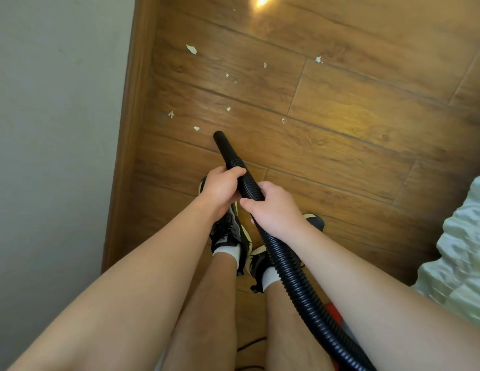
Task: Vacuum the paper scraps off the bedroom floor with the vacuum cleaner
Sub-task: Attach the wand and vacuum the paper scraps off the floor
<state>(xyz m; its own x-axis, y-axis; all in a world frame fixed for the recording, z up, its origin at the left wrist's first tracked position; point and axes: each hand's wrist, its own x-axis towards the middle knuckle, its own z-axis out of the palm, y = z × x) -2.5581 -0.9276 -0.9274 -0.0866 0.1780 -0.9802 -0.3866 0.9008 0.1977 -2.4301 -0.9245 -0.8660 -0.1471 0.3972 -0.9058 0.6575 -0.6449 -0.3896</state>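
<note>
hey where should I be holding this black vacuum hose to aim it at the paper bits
Grip the ribbed section of the hose just behind the smooth nozzle, from above, as the left hand does; the right hand steadies it further back. A grip near the stiff tip steers it; the rest flexes.

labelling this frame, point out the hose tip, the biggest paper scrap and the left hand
hose tip (218,135): head view, open end
biggest paper scrap (191,49): head view, middle
left hand (220,189): head view, back of hand
</note>
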